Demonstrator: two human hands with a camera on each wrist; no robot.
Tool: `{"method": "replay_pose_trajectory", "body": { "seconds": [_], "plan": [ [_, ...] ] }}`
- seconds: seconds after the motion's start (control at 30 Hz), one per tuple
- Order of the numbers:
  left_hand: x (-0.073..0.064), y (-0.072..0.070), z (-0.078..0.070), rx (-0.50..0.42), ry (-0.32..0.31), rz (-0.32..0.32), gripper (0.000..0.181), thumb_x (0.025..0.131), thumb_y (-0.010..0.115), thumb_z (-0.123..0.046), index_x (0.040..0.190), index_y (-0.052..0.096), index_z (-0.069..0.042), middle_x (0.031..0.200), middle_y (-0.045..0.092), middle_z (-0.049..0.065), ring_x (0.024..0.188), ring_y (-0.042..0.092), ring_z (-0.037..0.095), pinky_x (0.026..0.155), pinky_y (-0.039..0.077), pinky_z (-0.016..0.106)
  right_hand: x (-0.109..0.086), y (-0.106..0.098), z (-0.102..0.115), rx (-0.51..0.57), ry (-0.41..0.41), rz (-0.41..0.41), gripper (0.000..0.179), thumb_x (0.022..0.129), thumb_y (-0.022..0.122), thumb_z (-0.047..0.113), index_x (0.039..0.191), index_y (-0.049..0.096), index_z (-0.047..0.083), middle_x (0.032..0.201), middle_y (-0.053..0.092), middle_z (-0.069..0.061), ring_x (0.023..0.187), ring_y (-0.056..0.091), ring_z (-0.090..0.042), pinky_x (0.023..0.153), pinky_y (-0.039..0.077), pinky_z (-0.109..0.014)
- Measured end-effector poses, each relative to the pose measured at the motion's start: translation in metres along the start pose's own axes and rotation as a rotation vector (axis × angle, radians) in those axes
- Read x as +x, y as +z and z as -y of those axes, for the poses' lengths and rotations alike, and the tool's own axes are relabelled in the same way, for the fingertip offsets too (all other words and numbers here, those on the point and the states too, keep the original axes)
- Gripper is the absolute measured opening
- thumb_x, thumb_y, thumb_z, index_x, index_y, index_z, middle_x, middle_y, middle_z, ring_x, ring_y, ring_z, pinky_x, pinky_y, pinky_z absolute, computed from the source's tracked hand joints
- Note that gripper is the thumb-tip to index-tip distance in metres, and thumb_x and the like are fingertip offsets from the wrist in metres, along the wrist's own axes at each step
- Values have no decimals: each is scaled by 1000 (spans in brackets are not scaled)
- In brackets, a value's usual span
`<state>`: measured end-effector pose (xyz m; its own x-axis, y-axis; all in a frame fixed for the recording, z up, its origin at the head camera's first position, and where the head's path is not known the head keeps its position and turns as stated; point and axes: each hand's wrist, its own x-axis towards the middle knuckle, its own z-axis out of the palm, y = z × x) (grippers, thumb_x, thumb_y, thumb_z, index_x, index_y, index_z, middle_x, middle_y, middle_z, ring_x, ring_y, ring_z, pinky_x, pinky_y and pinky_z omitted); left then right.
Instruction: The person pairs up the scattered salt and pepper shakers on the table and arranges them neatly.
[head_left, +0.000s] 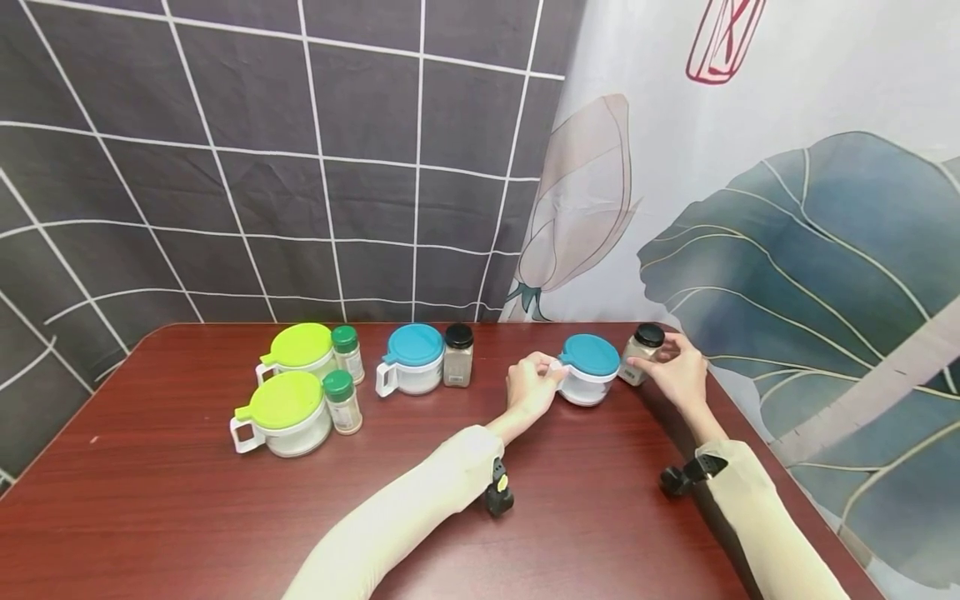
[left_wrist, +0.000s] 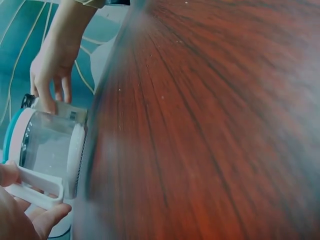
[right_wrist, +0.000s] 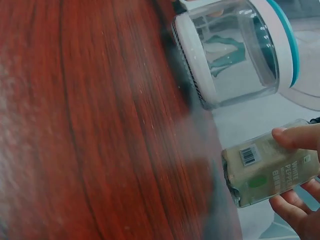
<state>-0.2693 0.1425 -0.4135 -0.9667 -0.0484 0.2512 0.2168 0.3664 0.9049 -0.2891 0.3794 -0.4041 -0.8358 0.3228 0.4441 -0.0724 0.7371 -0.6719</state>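
My left hand (head_left: 531,390) pinches the white handle (left_wrist: 42,178) of a clear seasoning jar (head_left: 588,390) with a blue lid and white base. It stands at the right of the table. Just right of it is a white pepper bottle (right_wrist: 270,170), square-sided with a black cap (head_left: 649,335). My right hand (head_left: 684,379) grips this bottle, thumb on one side and fingers on the other. A barcode and printed label show on the bottle in the right wrist view. The bottle stands close beside the jar, leaning slightly.
Left of my hands stand another blue-lidded jar (head_left: 415,360) and a black-capped bottle (head_left: 458,358). Farther left are two lime-lidded jars (head_left: 288,421), each beside a green-capped bottle (head_left: 343,404). A grey grid curtain (head_left: 360,117) and a floral cloth (head_left: 637,67) hang behind the brown table (head_left: 187,517).
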Motion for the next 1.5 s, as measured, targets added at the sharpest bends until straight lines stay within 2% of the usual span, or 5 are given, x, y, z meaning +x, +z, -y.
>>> {"method": "replay_pose_trajectory", "body": {
  "seconds": [0.37,0.67,1.1,1.27,1.5],
  "plan": [
    [-5,-22,5,4,5,4,16,82,74,-28,89,73,-14,89,76,4,89,70,19,76,51,27,-8,-1,10,-5,-54,19,55,67,87,20,113,62,2,101,69,-20,74,51,4,63,37,-6],
    [-12,-38,7,4,-26,20,18,82,75,-28,90,73,-13,89,76,5,85,72,16,75,52,26,-17,1,20,8,-104,37,53,67,87,19,111,63,4,98,70,-18,84,66,-29,64,38,-7],
    [-26,-62,12,-55,-33,66,17,82,74,-24,90,73,-9,89,76,10,87,73,20,71,53,25,-29,2,35,80,-179,75,53,65,88,14,110,63,3,95,69,-18,81,67,-31,64,43,-2],
    [-32,-70,11,-74,-45,75,18,82,74,-24,91,73,-8,90,76,11,88,73,21,72,54,26,-34,4,42,101,-192,96,54,65,88,13,110,63,2,94,68,-17,80,65,-26,65,47,-4],
    [-36,-80,13,-82,-39,70,17,81,75,-22,90,73,-8,89,76,12,87,73,21,72,54,25,-39,7,47,120,-210,108,54,64,89,12,110,63,2,93,67,-16,76,59,-7,65,48,-5]
  ]
}}
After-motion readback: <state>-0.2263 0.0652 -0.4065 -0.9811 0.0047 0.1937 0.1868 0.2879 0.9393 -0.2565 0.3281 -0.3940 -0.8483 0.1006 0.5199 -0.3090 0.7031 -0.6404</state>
